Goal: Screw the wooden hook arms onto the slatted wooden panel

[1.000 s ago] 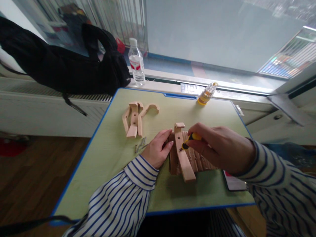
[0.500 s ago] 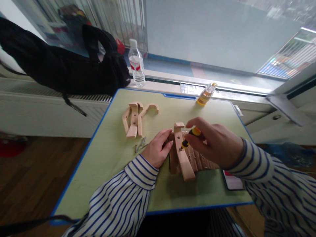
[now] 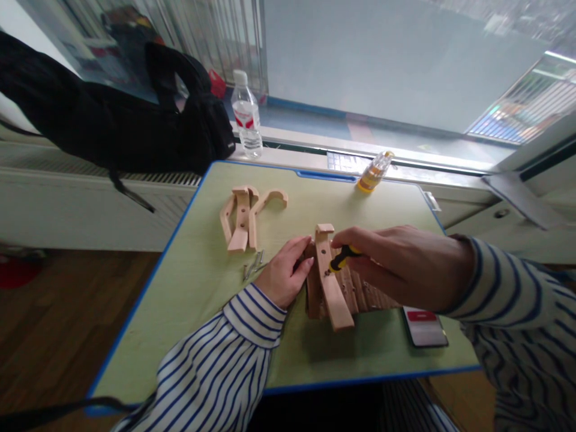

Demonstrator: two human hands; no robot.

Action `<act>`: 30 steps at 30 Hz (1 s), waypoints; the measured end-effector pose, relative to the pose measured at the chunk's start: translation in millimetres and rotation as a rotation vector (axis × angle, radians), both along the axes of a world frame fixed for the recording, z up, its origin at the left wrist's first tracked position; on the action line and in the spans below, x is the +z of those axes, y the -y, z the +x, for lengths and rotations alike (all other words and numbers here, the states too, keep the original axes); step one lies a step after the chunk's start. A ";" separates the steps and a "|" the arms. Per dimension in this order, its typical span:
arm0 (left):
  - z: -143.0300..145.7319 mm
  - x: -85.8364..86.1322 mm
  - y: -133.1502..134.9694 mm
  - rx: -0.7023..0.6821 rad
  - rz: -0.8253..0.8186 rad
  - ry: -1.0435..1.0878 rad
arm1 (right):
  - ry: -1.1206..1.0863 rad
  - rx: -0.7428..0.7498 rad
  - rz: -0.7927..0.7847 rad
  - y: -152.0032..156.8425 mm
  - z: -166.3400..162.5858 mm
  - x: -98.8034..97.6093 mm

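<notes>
My right hand (image 3: 387,258) grips a short yellow-and-black screwdriver (image 3: 342,259). The screwdriver slants down to the left, its tip at a screw in the lower hole of a pale wooden hook (image 3: 335,295). That hook lies across a brown ridged block (image 3: 355,288), which looks like wood or stacked cardboard. At the block's left end, my left hand (image 3: 284,273) holds its edge with curled fingers. Several loose screws (image 3: 254,266) lie just left of that hand. Further back sit more pale wooden hooks (image 3: 242,219), bunched together.
The green table (image 3: 198,312) has a blue rim. A phone (image 3: 425,327) lies under my right forearm. An amber-and-clear bottle (image 3: 375,172) stands at the back edge. On the sill are a water bottle (image 3: 247,117) and a black bag (image 3: 135,129).
My right hand has rolled over and its wrist has swung right, tilting the screwdriver flatter. Its tip stays at the screw. More of the phone shows. My left hand keeps its hold.
</notes>
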State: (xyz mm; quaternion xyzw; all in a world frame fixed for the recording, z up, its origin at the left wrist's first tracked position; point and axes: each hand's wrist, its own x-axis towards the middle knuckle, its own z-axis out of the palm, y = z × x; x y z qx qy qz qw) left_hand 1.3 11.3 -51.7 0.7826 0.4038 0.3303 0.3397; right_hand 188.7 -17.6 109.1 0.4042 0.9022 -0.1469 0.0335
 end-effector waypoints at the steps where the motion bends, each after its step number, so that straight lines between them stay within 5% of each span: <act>1: 0.0 -0.4 0.2 -0.002 -0.002 -0.001 | 0.021 -0.006 -0.002 0.1 -0.8 0.8; 16: 0.6 -0.5 -1.1 -0.005 0.029 -0.011 | 0.114 -0.195 0.166 4.4 -2.3 -11.6; 30: 0.5 6.4 1.0 -0.011 0.013 -0.011 | -0.030 0.024 0.063 -11.6 -3.6 0.6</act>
